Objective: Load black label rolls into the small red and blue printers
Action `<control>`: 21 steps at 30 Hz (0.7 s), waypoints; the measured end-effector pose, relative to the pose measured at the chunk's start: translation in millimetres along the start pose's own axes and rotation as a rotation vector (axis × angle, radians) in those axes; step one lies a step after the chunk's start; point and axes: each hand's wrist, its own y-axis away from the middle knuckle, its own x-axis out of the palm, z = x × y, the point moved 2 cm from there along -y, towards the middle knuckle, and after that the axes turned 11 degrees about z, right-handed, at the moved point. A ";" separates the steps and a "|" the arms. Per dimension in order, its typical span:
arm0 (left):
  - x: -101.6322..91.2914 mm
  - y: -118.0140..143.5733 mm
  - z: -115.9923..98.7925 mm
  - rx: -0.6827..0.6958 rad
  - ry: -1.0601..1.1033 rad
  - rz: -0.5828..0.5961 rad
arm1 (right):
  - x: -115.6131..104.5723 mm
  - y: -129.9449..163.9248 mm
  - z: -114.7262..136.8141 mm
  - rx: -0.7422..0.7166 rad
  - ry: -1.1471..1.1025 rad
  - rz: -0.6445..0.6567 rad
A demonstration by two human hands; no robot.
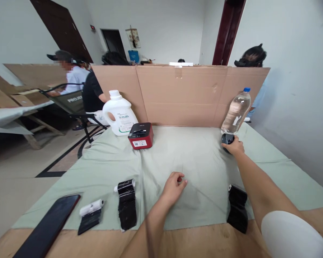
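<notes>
My right hand (236, 146) reaches to the far right of the cloth, its fingers closed round a small dark object (227, 139) just in front of a clear water bottle (237, 111) with a blue cap. What kind of object it is I cannot make out. Over the middle of the cloth, my left hand (174, 187) is empty, with its fingers loosely curled and the thumb apart. Partly unrolled black film rolls lie near the front: one (127, 204) left of my left hand, a smaller one (91, 215) farther left, and another (237, 208) below my right forearm.
A red and black box-shaped device (141, 136) stands beside a white jug (120, 116) at the back left. Behind them rises a cardboard partition (183, 96). A large dark phone-like slab (47, 225) lies at the front left edge. Other people sit beyond the table.
</notes>
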 end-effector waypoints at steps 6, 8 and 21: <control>0.3 1.9 -2.9 0.022 -0.039 0.016 | -0.4 -7.0 -12.4 -0.013 0.055 0.005; 0.5 2.4 -2.3 0.037 -0.049 0.016 | -2.0 3.9 -9.6 -0.045 0.094 -0.052; 3.3 14.2 -23.3 0.192 -0.079 -0.077 | -8.9 169.0 -80.9 -0.650 0.367 0.511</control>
